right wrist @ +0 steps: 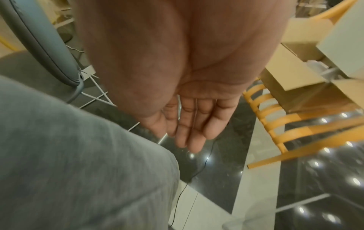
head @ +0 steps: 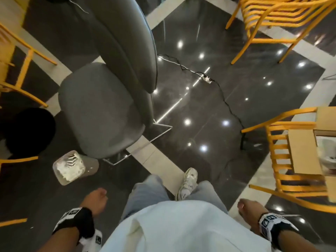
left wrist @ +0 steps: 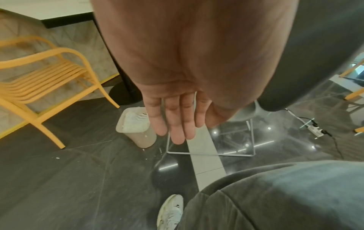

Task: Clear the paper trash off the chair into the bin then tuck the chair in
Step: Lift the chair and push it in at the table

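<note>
- Yellow chairs [head: 16, 70] stand at the far left, on the dark floor [head: 209, 106].
- The bin [head: 72, 167] sits on the floor just beside the front left corner of the chair [head: 98, 110]; white paper [head: 70, 169] fills it.
- The grey chair's seat is bare; its back rises on the right, on a white wire frame.
- The left hand [head: 96, 199] hangs by the leg, fingers [left wrist: 175, 123] straight and slack, holding nothing.
- A shoe [head: 187, 183] points forward between the hands.
- A power strip [head: 206, 80] with a black cord lies beyond the chair.
- The right hand [head: 251, 207] hangs loose too, fingers [right wrist: 189, 124] straight, empty.
- At right, cardboard boxes [head: 305, 151] rest on another yellow chair.
</note>
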Tool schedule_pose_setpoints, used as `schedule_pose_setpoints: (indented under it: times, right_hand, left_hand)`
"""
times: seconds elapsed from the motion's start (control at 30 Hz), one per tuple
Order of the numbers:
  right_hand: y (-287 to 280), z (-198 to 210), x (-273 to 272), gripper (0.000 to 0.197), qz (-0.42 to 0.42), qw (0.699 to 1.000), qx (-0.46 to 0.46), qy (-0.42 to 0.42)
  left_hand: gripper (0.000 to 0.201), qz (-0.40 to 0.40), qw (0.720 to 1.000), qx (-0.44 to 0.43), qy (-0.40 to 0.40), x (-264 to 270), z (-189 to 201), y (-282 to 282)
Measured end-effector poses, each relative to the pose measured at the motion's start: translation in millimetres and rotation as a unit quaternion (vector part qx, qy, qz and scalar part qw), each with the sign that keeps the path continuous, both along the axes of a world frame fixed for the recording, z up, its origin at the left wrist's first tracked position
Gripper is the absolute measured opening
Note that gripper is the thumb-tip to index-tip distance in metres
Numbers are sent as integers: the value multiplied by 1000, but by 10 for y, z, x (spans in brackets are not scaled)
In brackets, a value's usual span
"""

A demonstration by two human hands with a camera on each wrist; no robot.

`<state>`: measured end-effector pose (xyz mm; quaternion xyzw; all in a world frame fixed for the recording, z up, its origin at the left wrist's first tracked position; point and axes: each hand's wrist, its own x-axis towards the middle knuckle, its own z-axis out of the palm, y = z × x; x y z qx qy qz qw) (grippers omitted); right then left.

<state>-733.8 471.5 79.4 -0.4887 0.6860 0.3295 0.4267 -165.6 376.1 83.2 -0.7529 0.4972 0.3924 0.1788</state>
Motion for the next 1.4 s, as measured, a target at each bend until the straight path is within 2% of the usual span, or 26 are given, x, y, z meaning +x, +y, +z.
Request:
schedule_pose_setpoints:
  times: [0.2, 0.33, 0.47, 0.57, 0.67, 0.77, 0.8, 0.87, 0.93, 1.03, 1.1, 1.17, 1.3, 1.33, 1.4]
  right_hand:
    - [-766, 75, -508, 24, 20, 999, -34, -9]
    - [-1428, 87, -690, 6, 74, 997, -11, -22]
    - [-2351, 248, -713, 8, 127, 991, -18, -37]
    - [-3121, 342, -765, 11, 182, 982, -28, -37]
    - [-3853, 492, -797, 8, 227, 973, -25, -22]
    - [-4562, 555, -795, 4, 255, 966, -46, -21]
    - [-4794, 575, -745, 6, 282, 958, -46, -21]
    - [-5168, 629, -624, 23, 320, 945, -60, -36]
    - [-5547, 655, -460, 26, 366, 927, -67, -51]
    - [-6054, 601, -173, 18, 455, 886, -57, -68]
    - [-6383, 579, 102, 13, 516, 851, -61, -81]
    - [-6687, 639, 448, 11, 579, 801, -82, -128]
    - [-7199, 963, 1083, 14, 644, 714, -125, -244]
    - [-7295, 1045, 1210, 18, 651, 693, -136, -278]
    - [-7477, 1247, 1377, 36, 657, 650, -151, -350]
  left_hand:
    - [26, 14, 1000, -15, 20, -926, 7, -555]
    - [28, 55, 998, -8, 35, -1400, -111, -971]
    - [25, 103, 993, -5, 61, -1807, -251, -1435]
    - [28, 157, 985, 0, 66, -1996, -301, -1823]
    - [36, 212, 975, -15, 65, -2115, -199, -2190]
    - [33, 249, 966, -41, 57, -2130, -58, -2499]
    - [31, 277, 958, -59, 54, -2121, 14, -2537]
    - [31, 315, 942, -103, 57, -2119, 165, -2619]
    - [34, 362, 918, -145, 67, -2126, 365, -2653]
    - [29, 435, 873, -215, 51, -2211, 810, -2723]
    - [28, 472, 842, -260, 25, -2293, 1122, -2789]
    - [30, 508, 804, -308, -2, -2424, 1482, -2882]
    - [29, 604, 688, -402, -36, -2869, 2053, -3187]
    - [28, 616, 674, -406, -44, -2995, 2158, -3307]
    - [30, 616, 675, -397, -84, -3254, 2311, -3605]
